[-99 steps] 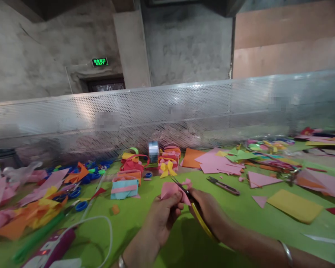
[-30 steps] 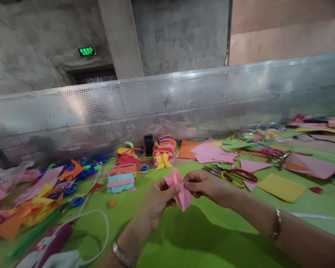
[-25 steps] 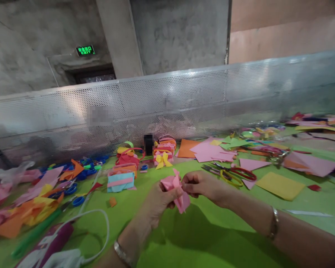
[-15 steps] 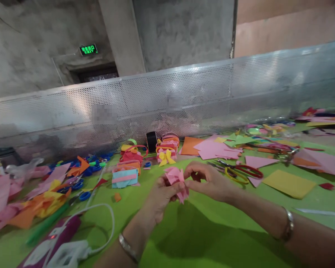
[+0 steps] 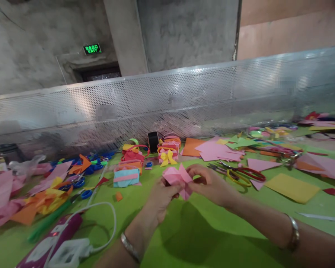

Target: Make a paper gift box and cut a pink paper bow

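Observation:
A piece of folded pink paper point(image 5: 176, 175) is held above the green tabletop point(image 5: 201, 238). My left hand point(image 5: 162, 195) grips its lower left side, thumb on the front and fingers behind. On the paper's right edge, my right hand point(image 5: 209, 184) pinches with thumb and forefinger. Pointed flaps stick up and down from the paper between both hands. Beyond my left hand sits a light blue folded paper bag point(image 5: 126, 178) with a pink band. Scissors with red and yellow handles point(image 5: 240, 174) lie just past my right hand.
A purple and white power strip point(image 5: 53, 238) with a white plug and cable occupies the front left. Crumpled orange and yellow paper point(image 5: 46, 201) lies behind it. Pink sheets point(image 5: 217, 149) and a yellow sheet point(image 5: 292, 188) lie to the right. A perforated metal panel point(image 5: 167, 96) runs along the back.
The pink paper has turned and spread wider, its flaps now standing apart. Both hands keep hold of it, and the view has shifted slightly.

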### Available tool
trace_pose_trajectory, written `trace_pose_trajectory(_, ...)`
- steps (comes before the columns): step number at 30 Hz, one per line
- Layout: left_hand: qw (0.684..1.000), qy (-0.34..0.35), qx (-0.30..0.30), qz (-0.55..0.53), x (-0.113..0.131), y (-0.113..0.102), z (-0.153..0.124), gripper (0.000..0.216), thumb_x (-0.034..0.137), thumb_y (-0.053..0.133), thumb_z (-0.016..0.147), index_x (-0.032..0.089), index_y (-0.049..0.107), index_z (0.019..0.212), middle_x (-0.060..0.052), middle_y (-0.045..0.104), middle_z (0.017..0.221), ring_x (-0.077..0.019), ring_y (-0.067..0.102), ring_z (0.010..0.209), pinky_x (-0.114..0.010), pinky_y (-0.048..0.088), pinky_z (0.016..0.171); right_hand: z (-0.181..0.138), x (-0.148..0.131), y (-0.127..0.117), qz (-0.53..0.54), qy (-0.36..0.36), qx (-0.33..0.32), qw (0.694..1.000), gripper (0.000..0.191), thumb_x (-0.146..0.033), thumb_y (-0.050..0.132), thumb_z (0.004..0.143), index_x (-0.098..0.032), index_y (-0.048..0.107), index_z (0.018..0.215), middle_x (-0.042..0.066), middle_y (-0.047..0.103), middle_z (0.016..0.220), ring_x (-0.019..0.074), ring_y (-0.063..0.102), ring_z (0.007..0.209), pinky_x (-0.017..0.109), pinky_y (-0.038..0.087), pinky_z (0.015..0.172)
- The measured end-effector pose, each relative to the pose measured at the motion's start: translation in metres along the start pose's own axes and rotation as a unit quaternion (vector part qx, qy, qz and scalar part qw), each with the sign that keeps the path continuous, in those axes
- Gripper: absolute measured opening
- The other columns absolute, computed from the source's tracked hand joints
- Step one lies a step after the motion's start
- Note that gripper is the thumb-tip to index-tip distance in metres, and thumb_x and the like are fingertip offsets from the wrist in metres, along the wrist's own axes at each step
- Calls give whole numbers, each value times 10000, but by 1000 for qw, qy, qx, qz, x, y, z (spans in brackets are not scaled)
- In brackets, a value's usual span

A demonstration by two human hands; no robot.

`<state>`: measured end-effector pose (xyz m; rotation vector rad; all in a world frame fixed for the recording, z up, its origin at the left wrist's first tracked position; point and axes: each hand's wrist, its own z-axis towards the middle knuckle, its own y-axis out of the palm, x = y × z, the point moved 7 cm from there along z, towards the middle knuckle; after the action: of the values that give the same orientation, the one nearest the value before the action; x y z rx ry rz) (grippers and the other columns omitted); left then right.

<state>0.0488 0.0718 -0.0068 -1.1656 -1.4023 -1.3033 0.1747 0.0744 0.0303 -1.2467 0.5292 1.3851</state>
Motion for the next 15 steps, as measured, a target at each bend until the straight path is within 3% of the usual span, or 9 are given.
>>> trace_pose_trajectory(3,999,0,22,24,1,-4,0,199,161,769,498,143,670,670,-11,657,653,-87,523,548,-198,376,529,1,5,-7,29,52,14,998,48,-220,541,666,-173,551,663,16,585,765,164,564,755,272,443,684)
trace_pose_trajectory(7,997,11,27,67,2,-8,0,98,196,711,589,158,691,677,-24,664,667,-95,507,549,-203,357,530,3,20,-13,46,92,30,994,99,-267,557,649,-170,539,647,-23,537,635,124,504,612,246,379,585)
trace_pose_trajectory(12,996,-2,38,85,-1,-13,3,124,221,727,580,166,691,685,-26,666,675,-89,478,505,-202,332,494,7,33,-12,100,114,34,988,165,-298,609,627,-164,515,608,-45,486,570,88,432,537,226,327,535)
trace_pose_trajectory(15,997,-16,39,62,-2,-12,3,148,210,738,565,160,688,695,-42,680,704,-114,537,556,-216,386,536,7,33,-10,128,127,21,983,198,-315,620,637,-167,494,601,-50,469,562,83,426,529,224,340,537)
